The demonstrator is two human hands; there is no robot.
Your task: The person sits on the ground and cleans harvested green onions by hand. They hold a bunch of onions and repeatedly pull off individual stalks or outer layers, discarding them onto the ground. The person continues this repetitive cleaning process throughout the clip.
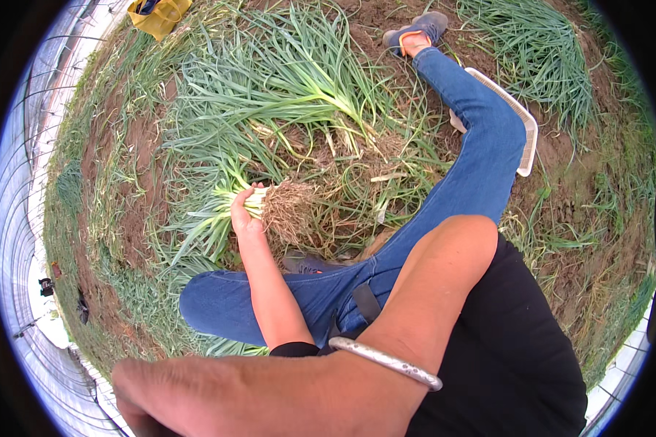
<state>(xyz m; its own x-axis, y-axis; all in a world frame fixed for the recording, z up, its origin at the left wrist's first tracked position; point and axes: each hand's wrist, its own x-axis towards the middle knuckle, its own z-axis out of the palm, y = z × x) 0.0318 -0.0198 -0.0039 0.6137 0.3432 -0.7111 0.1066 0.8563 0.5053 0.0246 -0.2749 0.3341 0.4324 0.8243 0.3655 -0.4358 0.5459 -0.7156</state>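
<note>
My left hand [243, 217] grips a bunch of leek-like plants [288, 212] around their pale stems. The shaggy brown roots point right, and the green leaves fan out to the left. Close to the camera at the lower left is my right hand [164, 385], raised above my lap; its fingers are partly cut off, so what they do is hidden. A silver bangle [385, 363] circles that wrist. Beyond the bunch lies a heap of the same plants [284, 82], roots towards me. Loose leaves and root scraps [355, 188] litter the soil between my legs.
My jeans-clad legs [470, 147] are spread on the ground. Behind the knee on the right stands a pale plastic basket [529, 139], partly covered. Another plant heap [536, 54] lies at upper right. A yellow bag [158, 16] is at upper left, near the plastic greenhouse wall [27, 158].
</note>
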